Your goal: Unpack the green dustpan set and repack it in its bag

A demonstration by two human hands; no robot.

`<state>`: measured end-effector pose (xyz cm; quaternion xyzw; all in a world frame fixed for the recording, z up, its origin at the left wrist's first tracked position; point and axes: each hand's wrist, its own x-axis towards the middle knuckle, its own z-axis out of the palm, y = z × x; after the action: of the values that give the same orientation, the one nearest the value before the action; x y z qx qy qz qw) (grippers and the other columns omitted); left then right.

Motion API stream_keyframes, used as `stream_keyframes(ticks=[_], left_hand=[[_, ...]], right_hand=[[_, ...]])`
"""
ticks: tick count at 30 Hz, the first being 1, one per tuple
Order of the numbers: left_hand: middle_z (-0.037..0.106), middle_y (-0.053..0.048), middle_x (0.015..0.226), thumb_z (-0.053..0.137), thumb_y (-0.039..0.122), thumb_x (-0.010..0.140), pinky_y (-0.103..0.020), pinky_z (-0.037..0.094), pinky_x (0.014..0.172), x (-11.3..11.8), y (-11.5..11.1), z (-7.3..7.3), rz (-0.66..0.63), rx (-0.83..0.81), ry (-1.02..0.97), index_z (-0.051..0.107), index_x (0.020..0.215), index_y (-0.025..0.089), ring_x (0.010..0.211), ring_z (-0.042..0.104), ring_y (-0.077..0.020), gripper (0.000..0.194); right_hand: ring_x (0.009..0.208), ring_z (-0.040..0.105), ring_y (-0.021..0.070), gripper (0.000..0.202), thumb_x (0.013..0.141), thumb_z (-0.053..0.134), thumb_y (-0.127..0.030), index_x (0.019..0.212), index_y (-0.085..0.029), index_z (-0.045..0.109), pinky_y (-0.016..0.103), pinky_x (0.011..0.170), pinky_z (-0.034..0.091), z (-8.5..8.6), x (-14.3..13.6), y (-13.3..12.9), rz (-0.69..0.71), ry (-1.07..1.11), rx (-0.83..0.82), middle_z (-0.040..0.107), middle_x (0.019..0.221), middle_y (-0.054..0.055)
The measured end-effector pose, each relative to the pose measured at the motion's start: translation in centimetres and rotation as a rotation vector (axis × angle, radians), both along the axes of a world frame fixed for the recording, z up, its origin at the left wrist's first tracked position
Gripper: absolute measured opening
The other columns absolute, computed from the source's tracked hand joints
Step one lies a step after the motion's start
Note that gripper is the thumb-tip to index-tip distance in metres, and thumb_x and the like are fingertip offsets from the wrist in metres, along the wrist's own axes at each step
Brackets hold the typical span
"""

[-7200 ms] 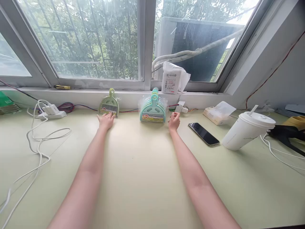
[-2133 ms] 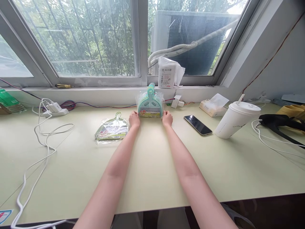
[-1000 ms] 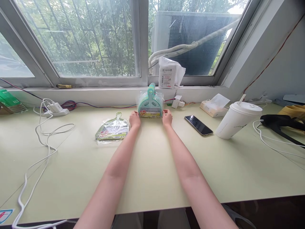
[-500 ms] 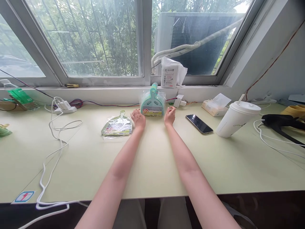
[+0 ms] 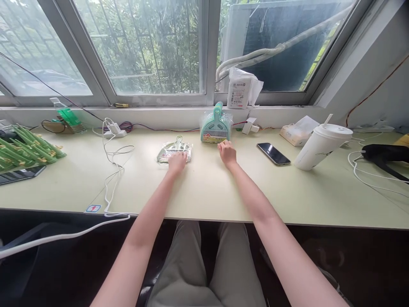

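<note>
Moved my left hand (image 5: 178, 163) from beside the upright dustpan stack (image 5: 214, 125) onto the single dustpan (image 5: 164, 152) lying on the table (image 5: 204, 192), can't tell if gripped; right hand (image 5: 227, 152) curled by the stack, contact unclear, so work's seemingly on the single.

I count one white lidded cup (image 5: 320, 148) with straw (image 5: 327, 120); one dark-screened phone (image 5: 273, 154), near it; one tissue pack (image 5: 291, 135), behind both; one wrapped package (image 5: 239, 94), on the sill (image 5: 179, 110).
</note>
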<state>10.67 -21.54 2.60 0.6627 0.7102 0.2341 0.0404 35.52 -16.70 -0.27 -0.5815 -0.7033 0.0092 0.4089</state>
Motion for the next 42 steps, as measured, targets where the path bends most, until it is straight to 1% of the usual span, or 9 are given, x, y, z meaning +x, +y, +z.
stream_keyframes(ticks=[7, 11, 14, 18, 22, 26, 30, 34, 42], left_hand=[[0.077, -0.006, 0.092, 0.053, 0.043, 0.092, -0.033, 0.050, 0.090, 2.8, -2.7, 1.2, -0.670, -0.165, -0.296, 0.071, 0.119, 0.023, 0.086, 0.070, -0.0221, 0.038], [0.077, -0.008, 0.102, 0.059, 0.043, 0.087, -0.033, 0.052, 0.090, 3.6, -3.3, 1.5, -0.822, -0.335, -0.518, 0.072, 0.117, 0.021, 0.097, 0.070, -0.0218, 0.039], [0.075, -0.009, 0.105, 0.056, 0.035, 0.089, -0.033, 0.052, 0.093, 2.6, -2.5, 1.9, -0.746, -0.196, -0.622, 0.072, 0.112, 0.019, 0.102, 0.069, -0.0207, 0.032], [0.070, -0.007, 0.123, 0.055, 0.017, 0.085, -0.034, 0.049, 0.100, 0.0, -0.4, 1.6, -0.360, 0.113, -0.590, 0.071, 0.109, 0.020, 0.111, 0.065, -0.0196, 0.029], [0.067, -0.014, 0.123, 0.058, 0.020, 0.087, -0.035, 0.055, 0.087, -1.6, 0.6, 0.5, -0.101, 0.023, -0.764, 0.062, 0.118, 0.015, 0.097, 0.067, -0.0189, 0.032], [0.070, -0.015, 0.108, 0.054, 0.036, 0.093, -0.033, 0.057, 0.074, -0.6, 0.0, 0.0, -0.217, -0.230, -1.018, 0.059, 0.117, 0.012, 0.077, 0.067, -0.0154, 0.033], [0.067, -0.010, 0.116, 0.058, 0.042, 0.091, -0.029, 0.057, 0.078, 0.4, -0.7, 0.1, -0.420, -0.218, -1.094, 0.055, 0.126, 0.019, 0.085, 0.068, -0.0146, 0.043], [0.071, -0.011, 0.105, 0.061, 0.048, 0.086, -0.033, 0.058, 0.075, 0.1, -1.1, -0.2, -0.628, -0.390, -1.084, 0.062, 0.115, 0.016, 0.089, 0.069, -0.0204, 0.044], [0.072, -0.007, 0.090, 0.078, 0.038, 0.069, -0.028, 0.056, 0.064, -0.2, -0.2, -1.0, -0.546, -0.330, -1.151, 0.064, 0.100, 0.014, 0.072, 0.069, -0.0166, 0.042]], right_hand=[[0.121, 0.054, 0.0265, 0.044, 0.101, 0.039, -0.047, 0.093, -0.027, 0.077, 0.043, 0.105, 0.038, -0.8, -1.8, -4.3, 0.157, 0.059, -0.335, 0.068, 0.126, 0.004], [0.120, 0.059, 0.0258, 0.025, 0.091, 0.059, -0.044, 0.093, -0.027, 0.077, 0.040, 0.103, 0.041, -0.4, -1.3, -5.3, 0.189, 0.121, -0.377, 0.071, 0.123, 0.002], [0.106, 0.066, 0.0248, 0.018, 0.076, 0.075, -0.034, 0.090, -0.024, 0.077, 0.037, 0.096, 0.048, -0.2, -1.1, -5.6, 0.206, 0.246, -0.392, 0.076, 0.105, 0.003], [0.082, 0.069, 0.0208, 0.015, 0.076, 0.069, -0.026, 0.088, -0.020, 0.076, 0.035, 0.083, 0.053, -0.2, -1.0, -5.4, 0.187, 0.518, -0.389, 0.076, 0.085, 0.003], [0.071, 0.065, 0.0168, 0.020, 0.081, 0.056, -0.017, 0.090, -0.016, 0.075, 0.033, 0.078, 0.054, -0.3, -0.2, -4.9, 0.165, 0.738, -0.452, 0.074, 0.079, 0.002], [0.073, 0.065, 0.0165, 0.024, 0.085, 0.054, -0.022, 0.099, -0.014, 0.073, 0.033, 0.077, 0.054, -0.4, 0.3, -4.6, 0.191, 0.879, -0.428, 0.074, 0.085, 0.004], [0.089, 0.067, 0.0187, 0.030, 0.088, 0.055, -0.032, 0.108, -0.016, 0.070, 0.033, 0.083, 0.054, 0.0, 0.4, -4.7, 0.277, 0.931, -0.271, 0.075, 0.101, 0.006], [0.098, 0.066, 0.0222, 0.035, 0.091, 0.053, -0.038, 0.113, -0.017, 0.069, 0.037, 0.087, 0.054, 0.3, 0.6, -4.4, 0.287, 0.853, -0.148, 0.073, 0.107, 0.008], [0.115, 0.058, 0.0218, 0.035, 0.097, 0.050, -0.044, 0.125, -0.026, 0.061, 0.041, 0.103, 0.045, 1.4, 0.4, -5.3, 0.153, 0.412, 0.168, 0.062, 0.127, 0.007]])
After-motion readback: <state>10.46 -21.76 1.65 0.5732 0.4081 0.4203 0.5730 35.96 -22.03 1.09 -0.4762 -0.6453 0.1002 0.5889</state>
